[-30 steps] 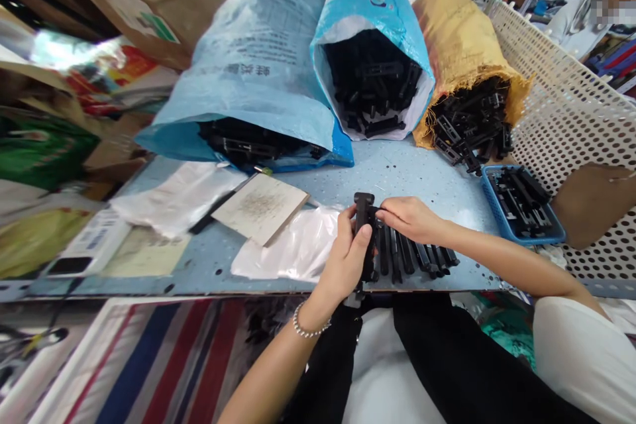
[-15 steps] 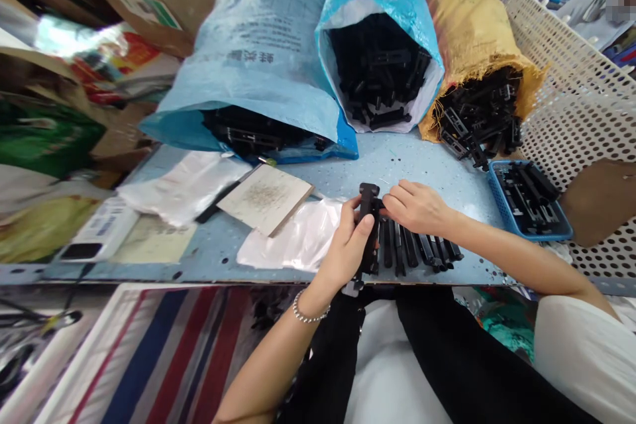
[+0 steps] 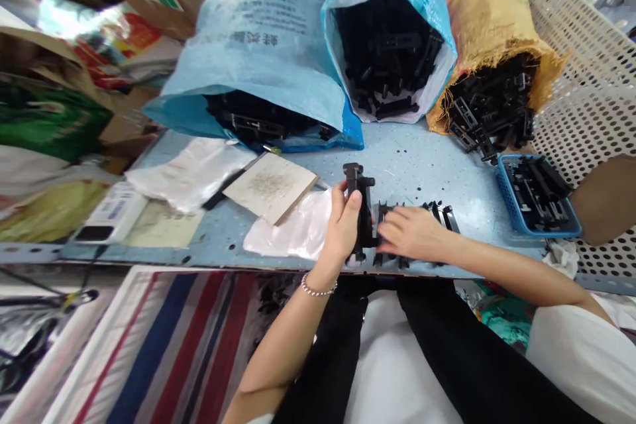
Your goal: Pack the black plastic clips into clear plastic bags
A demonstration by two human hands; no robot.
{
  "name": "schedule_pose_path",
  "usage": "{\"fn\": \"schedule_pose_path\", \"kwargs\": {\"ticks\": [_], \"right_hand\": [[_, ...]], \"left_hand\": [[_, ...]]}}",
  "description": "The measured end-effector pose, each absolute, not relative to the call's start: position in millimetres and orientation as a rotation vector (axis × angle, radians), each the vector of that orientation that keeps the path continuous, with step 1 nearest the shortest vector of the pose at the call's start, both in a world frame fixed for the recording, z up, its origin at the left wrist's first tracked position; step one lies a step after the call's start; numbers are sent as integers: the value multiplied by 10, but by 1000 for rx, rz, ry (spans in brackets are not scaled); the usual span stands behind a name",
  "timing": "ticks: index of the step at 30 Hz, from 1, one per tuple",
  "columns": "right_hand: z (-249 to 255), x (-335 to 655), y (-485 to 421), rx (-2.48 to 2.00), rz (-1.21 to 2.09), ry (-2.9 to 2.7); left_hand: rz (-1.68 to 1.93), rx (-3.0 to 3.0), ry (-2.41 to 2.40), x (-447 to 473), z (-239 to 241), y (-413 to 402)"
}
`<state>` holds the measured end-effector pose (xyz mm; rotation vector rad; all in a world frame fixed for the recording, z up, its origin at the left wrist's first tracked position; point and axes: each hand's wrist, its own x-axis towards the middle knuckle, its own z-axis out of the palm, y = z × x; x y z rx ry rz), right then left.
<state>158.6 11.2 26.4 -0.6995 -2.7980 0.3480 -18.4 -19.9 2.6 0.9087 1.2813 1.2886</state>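
My left hand (image 3: 342, 222) is closed around a long black plastic part (image 3: 364, 212) and holds it upright at the table's front edge. Its top end is wider, and a short knob sticks out on the right. My right hand (image 3: 410, 232) is just right of that part, over a row of similar black strips (image 3: 442, 215) lying side by side on the table. Motion smears its fingers, so whether they grip a strip is unclear. The hand hides the middle of the row.
Two blue sacks (image 3: 258, 46) (image 3: 342, 20) and a yellow sack (image 3: 497, 6), all holding black parts, lie behind. A blue basket (image 3: 551, 233) of parts stands right, by a perforated white crate (image 3: 591, 106). Left are a square board (image 3: 271, 187) and white plastic bags (image 3: 288, 232).
My right hand has left the upper end of the held part and moved down toward me, over the row of strips. My left hand still holds the black part. The view has shifted slightly.
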Motion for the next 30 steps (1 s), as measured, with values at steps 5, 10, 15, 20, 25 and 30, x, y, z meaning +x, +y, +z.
{"fn": "schedule_pose_path", "kwargs": {"ticks": [5, 10, 15, 20, 25, 30], "right_hand": [[-25, 1548, -84, -467, -4, -2926], [-167, 1871, -94, -872, 190, -2906], [-402, 2493, -83, -1689, 249, -2610], [-436, 2573, -125, -1670, 463, -2437], [-183, 1979, -486, -1314, 1195, -2094], [-339, 1627, -600, -1380, 1589, -1669]], "left_hand": [[1220, 916, 1264, -132, -130, -156], [1168, 1110, 1430, -186, -598, -224], [1026, 1268, 1580, -143, -988, -275], [1213, 898, 1423, 92, -991, -280], [1396, 672, 1310, 273, -707, -505], [1397, 1095, 1484, 31, -594, -643]]}}
